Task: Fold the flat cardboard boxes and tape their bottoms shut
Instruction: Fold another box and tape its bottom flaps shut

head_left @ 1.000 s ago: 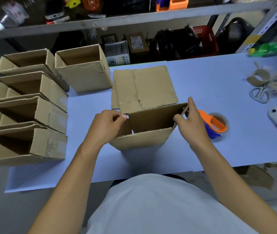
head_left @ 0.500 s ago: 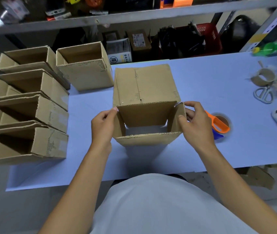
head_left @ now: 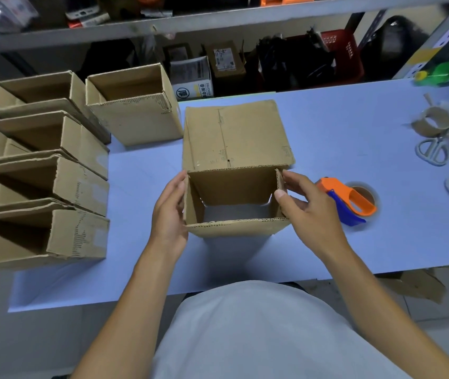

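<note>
A pale blue table (head_left: 327, 127) stands before cluttered metal shelving, and at its middle, just in front of the person, sits the open brown corrugated cardboard box (head_left: 234, 199), squared into a tube with the table showing through its bottom. The left hand (head_left: 170, 212) lies flat against the left wall, fingers nearly straight; the right hand (head_left: 309, 209) pinches the right wall between thumb and curled fingers. Nothing locks the shape yet, so uneven pressure could skew it back flat, and a hard pinch could crease the wall. The orange-and-blue tape dispenser (head_left: 347, 202) lies just beside the right hand, where a stray wrist could knock it. Finished open brown boxes (head_left: 81, 236) are stacked at the left.
</note>
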